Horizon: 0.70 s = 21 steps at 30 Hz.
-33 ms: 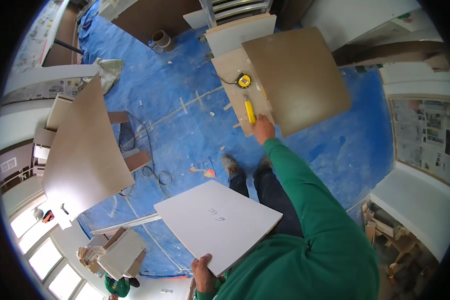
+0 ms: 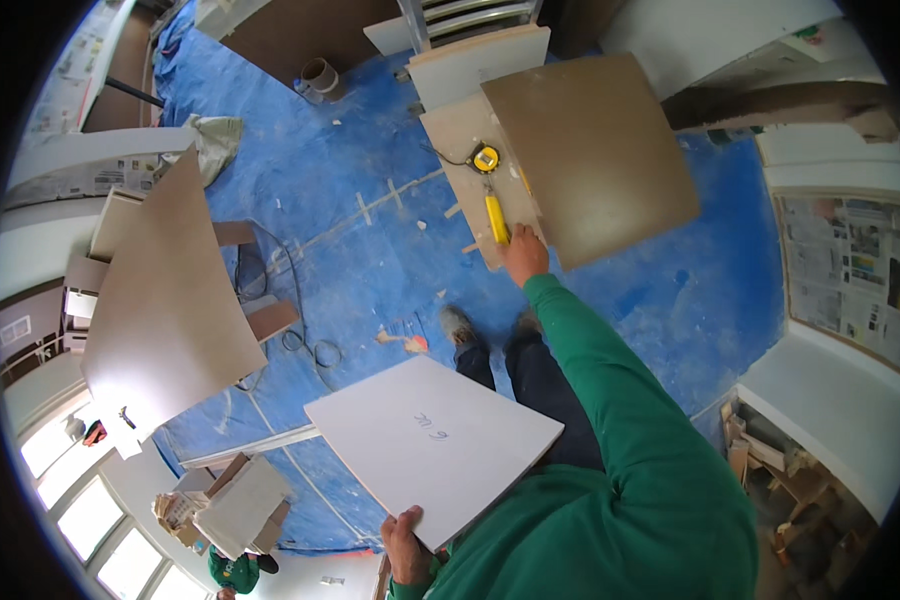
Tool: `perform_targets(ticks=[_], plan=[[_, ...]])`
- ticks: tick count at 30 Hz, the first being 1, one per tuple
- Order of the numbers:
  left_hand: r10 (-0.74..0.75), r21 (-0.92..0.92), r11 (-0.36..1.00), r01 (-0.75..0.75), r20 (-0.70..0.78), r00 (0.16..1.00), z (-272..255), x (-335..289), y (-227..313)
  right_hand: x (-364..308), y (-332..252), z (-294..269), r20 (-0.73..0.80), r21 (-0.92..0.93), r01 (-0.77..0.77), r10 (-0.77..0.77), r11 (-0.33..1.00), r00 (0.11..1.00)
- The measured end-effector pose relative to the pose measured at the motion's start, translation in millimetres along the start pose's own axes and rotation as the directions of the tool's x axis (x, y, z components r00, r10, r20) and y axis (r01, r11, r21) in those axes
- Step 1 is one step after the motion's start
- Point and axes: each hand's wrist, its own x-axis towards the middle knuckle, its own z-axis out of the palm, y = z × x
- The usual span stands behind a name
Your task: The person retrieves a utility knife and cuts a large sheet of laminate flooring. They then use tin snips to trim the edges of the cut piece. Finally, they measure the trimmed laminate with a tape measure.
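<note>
A blue tarpaulin (image 2: 370, 230) covers the floor of a room under renovation, with newspaper taped along the walls and offcuts scattered about. Taking the brown board (image 2: 595, 155) at the top of the view as the landmark: it lies tilted across a paler wooden board (image 2: 460, 165), covering that board's right part. Just left of the brown board's left edge, on the paler board, sits a yellow tape measure (image 2: 485, 158), and below it, running along the same edge, lies a yellow-handled tool (image 2: 496, 218). The right hand (image 2: 525, 255) reaches out at the end of a green sleeve to the lower left corner of the brown board, its fingers closed over the near end of the yellow-handled tool; whether it is lifted off the paler board cannot be told. Well below the brown board, close to the body, the left hand (image 2: 407, 545) holds a white square panel (image 2: 435, 445) by its near edge, thumb on top and fingers hidden beneath, the panel roughly level and bearing a small pencil mark. Far left of the brown board, a large beige sheet (image 2: 165, 310) rests over wooden supports, with a black cable (image 2: 300, 335) looping on the tarpaulin beside it.
</note>
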Motion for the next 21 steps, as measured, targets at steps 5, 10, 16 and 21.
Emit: perform_targets(ticks=[5,10,16,21], plan=[[0.195,0.176,0.962,-0.207,0.079,0.978,-0.9,-26.9,17.0,-78.3,10.6,-39.0,0.574,-0.131,0.063,0.024,0.989,0.819],[0.279,0.213,0.918,-0.334,0.250,0.927,14.3,-67.7,85.1,-180.5,30.4,-80.9,0.897,-0.044,-0.556,0.278,0.830,0.343],[0.414,0.205,0.753,-0.626,0.591,0.692,50.1,-80.8,130.8,-149.6,-23.2,-188.4,0.698,0.503,-0.651,0.177,0.569,0.694],[0.392,0.134,0.697,-0.705,0.751,0.531,105.6,-92.7,155.4,-96.2,-6.8,-273.8,0.263,0.478,-0.453,0.370,0.752,0.891]])
